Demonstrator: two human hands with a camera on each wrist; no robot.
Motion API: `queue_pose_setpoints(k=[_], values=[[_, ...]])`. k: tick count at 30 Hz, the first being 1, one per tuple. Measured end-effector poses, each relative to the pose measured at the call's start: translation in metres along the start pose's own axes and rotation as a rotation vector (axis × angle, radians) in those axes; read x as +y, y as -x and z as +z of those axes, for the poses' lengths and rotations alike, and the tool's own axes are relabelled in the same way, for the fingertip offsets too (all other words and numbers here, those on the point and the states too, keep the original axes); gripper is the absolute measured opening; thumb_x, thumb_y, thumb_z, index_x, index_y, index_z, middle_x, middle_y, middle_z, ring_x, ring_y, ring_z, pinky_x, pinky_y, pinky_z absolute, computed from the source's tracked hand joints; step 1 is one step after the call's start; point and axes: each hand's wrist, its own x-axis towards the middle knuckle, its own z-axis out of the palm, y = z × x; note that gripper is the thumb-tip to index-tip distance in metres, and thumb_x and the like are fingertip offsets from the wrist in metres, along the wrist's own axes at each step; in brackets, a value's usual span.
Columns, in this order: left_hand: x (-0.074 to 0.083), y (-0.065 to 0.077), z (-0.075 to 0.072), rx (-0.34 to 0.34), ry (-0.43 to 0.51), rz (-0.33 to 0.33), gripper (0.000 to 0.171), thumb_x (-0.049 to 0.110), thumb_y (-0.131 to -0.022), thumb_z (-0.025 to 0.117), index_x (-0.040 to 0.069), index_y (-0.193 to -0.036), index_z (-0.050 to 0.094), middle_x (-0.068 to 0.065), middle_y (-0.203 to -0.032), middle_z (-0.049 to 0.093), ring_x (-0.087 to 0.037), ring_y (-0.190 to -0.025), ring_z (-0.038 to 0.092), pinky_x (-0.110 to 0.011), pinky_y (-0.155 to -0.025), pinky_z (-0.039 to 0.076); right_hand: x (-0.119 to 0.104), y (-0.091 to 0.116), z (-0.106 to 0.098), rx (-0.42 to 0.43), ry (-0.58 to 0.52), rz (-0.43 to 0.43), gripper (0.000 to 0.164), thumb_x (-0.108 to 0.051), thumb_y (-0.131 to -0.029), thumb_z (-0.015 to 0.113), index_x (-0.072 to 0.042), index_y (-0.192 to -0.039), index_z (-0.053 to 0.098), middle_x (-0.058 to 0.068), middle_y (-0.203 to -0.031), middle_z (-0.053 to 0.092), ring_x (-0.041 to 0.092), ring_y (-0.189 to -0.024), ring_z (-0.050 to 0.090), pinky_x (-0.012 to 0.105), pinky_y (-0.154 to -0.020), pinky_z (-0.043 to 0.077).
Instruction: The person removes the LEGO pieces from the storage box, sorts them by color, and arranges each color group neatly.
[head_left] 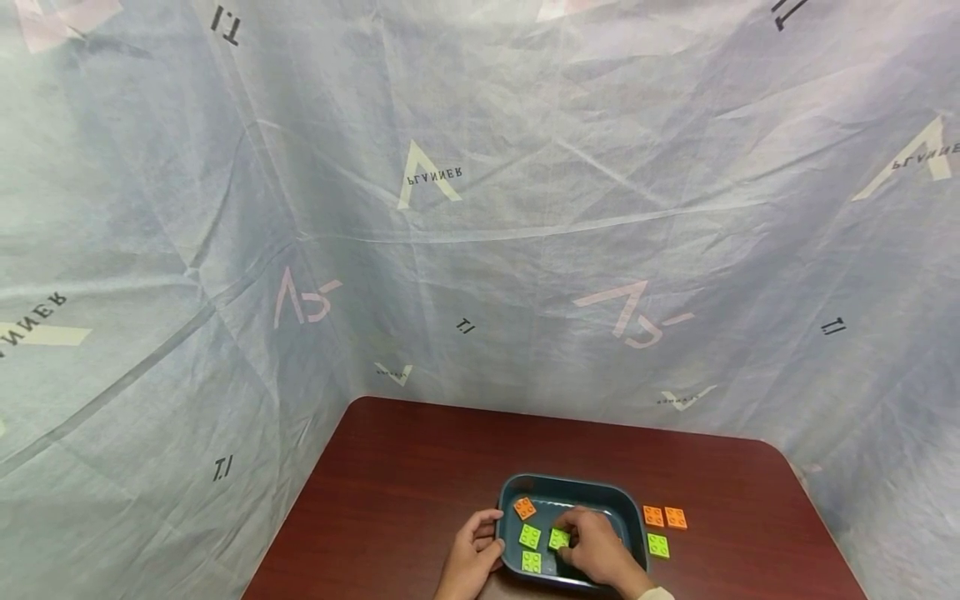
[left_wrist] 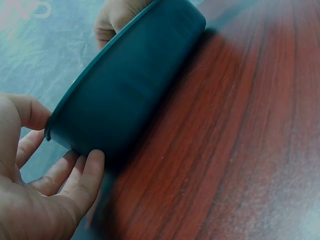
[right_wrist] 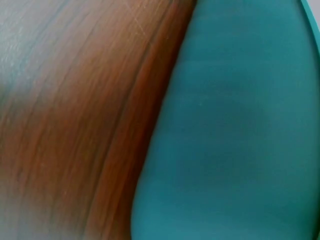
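Observation:
A dark teal tray (head_left: pixel 577 482) stands on the table, shown from outside in the left wrist view. My left hand (head_left: pixel 471 554) holds it at its left end, with curled fingers against rim and wall. Inside the tray, my right hand (head_left: pixel 596 546) pinches a lime-green toy brick (head_left: pixel 558 539) between thumb and fingers. To the left of that brick lie an orange brick (head_left: pixel 524 508) and two more green bricks, an upper green brick (head_left: pixel 529 536) and a lower green brick (head_left: pixel 531 562). The right wrist view shows only tray wall (right_wrist: pixel 225 125) and tabletop; no fingers appear there.
Right of the tray, two orange bricks (head_left: pixel 664 517) lie side by side, with a green brick (head_left: pixel 657 546) nearer to me. The reddish-brown wooden table (head_left: pixel 405 467) has rounded far corners. Grey printed sheeting (head_left: pixel 510 275) hangs behind it and along the sides.

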Motion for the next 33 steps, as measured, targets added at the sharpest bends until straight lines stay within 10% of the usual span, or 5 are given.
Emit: queue_pose_setpoints(k=[33], values=[[0.002,0.000,-0.001,-0.012,-0.016,-0.017,0.041,0.008,-0.093,0.061,0.009,-0.134,0.057,-0.016,-0.115,0.065,-0.026,-0.097,0.067,-0.038,-0.070,0.057,-0.002,0.030,-0.041,0.112,-0.035,-0.010,0.027,-0.013,-0.082,0.080,-0.011,-0.108,0.072,-0.001,-0.103,0.064,0.012,-0.087,0.068,0.024,-0.072,0.057]])
